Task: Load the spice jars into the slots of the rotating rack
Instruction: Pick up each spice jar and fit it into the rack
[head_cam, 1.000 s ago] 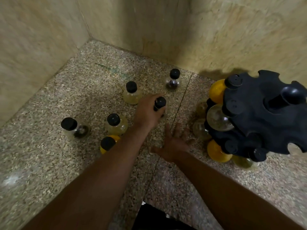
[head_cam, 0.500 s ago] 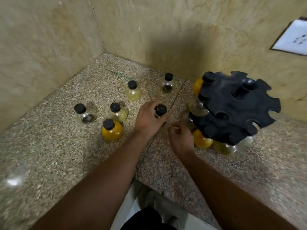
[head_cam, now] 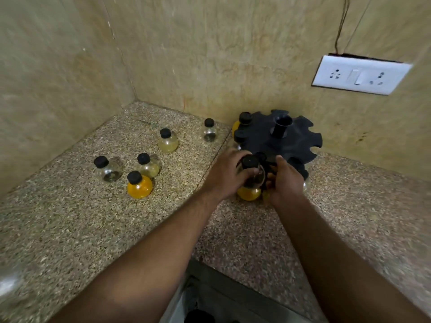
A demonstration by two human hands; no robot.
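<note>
A black rotating rack [head_cam: 291,141] with notched slots stands in the counter's back corner, with jars hanging in its left slots. My left hand [head_cam: 227,174] grips a clear black-capped spice jar [head_cam: 253,170] at the rack's near edge. My right hand [head_cam: 285,180] touches the same jar and the rack rim from the right. Below them hangs an orange-filled jar [head_cam: 248,193]. Several loose jars stand on the counter to the left: a clear one [head_cam: 109,169], an orange one [head_cam: 139,186], two pale yellow ones [head_cam: 149,165] [head_cam: 168,142] and a small clear one [head_cam: 209,131].
The speckled stone counter [head_cam: 70,229] meets beige tiled walls at the left and back. A white socket plate [head_cam: 360,76] sits on the back wall at the right, with wires above it. The counter's front edge runs below my arms.
My left hand has lifted the clear jar off the counter and carried it right to the rack's near edge. My right hand has risen to meet it there. The camera view has pulled back.
</note>
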